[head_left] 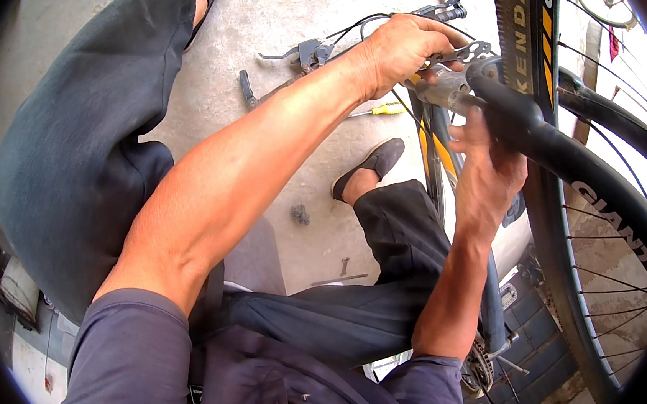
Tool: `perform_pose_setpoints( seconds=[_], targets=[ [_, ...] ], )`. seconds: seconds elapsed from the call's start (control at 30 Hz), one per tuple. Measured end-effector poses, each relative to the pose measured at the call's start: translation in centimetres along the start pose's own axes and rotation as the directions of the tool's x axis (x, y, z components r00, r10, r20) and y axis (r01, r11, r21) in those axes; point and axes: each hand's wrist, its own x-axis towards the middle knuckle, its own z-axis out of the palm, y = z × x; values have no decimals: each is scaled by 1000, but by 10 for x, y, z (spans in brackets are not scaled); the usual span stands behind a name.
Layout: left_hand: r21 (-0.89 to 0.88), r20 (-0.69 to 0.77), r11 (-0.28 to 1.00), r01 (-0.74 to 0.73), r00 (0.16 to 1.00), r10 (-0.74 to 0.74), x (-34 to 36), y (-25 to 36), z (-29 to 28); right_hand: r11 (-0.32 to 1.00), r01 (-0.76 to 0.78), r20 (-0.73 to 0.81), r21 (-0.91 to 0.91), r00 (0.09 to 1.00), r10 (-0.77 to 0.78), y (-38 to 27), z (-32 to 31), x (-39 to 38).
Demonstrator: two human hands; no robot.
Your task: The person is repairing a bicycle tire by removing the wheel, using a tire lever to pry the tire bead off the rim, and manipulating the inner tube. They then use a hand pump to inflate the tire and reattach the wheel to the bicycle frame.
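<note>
Black bicycle fork, right — left hand grips a flat wrench at the grey tube; right hand curls below, hold unclear. Handlebar, far side, seems detached — tube work appears unfinished.

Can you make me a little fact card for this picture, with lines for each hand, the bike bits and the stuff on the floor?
Left hand grip: closed on a flat grey metal tool with holes, beside the silver tube
Right hand grip: against the black fork, some fingers hidden
Wheel: black tyre, thin spokes
Other bike part: brake lever, beyond the left forearm
On the floor: yellow-handled tool; small wrench; dark tangled clump
</note>
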Motion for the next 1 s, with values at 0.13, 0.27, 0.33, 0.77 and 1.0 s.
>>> perform_pose_setpoints(
  seconds=[0.13, 0.27, 0.33, 0.77, 1.0],
  targets=[
    [-44, 8, 998, -34, 999, 35, 1, -1, -4, 995, -105, 1, 3, 995, 105, -4, -2, -1],
    [-87, 22, 995, -48, 999, 50, 3, -2, -5, 992, -90, 12, 91, 996, 90, -5, 1, -1],
    [-94, 27, 994, -56, 998, 59, 4, -4, -5, 991, -100, -20, 90, 995, 103, -3, 2, -2],
    [-409, -13, 912, -14, 1000, 10, 4, -9, -10, 1000, -30, -13, -1, 999, 30, 5, -2, -4],
    [-402, -20, 915, -4, 1000, -4, 5, -15, -10, 998, -27, -6, -60, 1000, 27, 2, -2, -3]
  ],
)
